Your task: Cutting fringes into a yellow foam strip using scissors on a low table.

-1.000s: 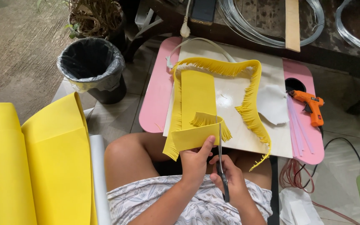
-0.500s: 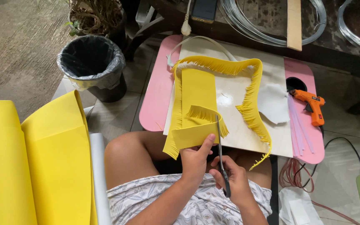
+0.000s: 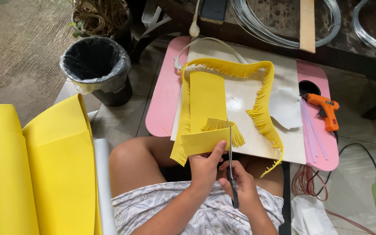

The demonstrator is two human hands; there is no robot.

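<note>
The step in hand looks like fringe cutting: parallel snips along one edge of a long yellow foam strip [image 3: 205, 102]. The left hand [image 3: 205, 167] pinches the strip's near end, thumb on top, its grip clenched on the foam at about 6 o'clock of the pink table [image 3: 164, 100]. The right hand [image 3: 242, 185], just beside it at 3 o'clock, has its grip closed through the handles of the scissors [image 3: 230, 165], whose blades point away from the body and meet the foam edge beside a curl of finished fringe [image 3: 223, 128]. The blades look nearly closed (too thin here to be sure).

The strip itself lies on a pale board [image 3: 244, 100] on the table, loops round toward 12 o'clock, and comes back down the 3 o'clock side as fringe, so much of its length already seems cut.

My judgement: the next snip calls for the left hand to feed the foam a little sideways, keeping the uncut margin even, and for the blades to stop short of the far edge.

An orange glue gun [image 3: 325, 109] rests at the table's 3 o'clock; a lined bin [image 3: 96, 65] stands off at 9 o'clock.
</note>
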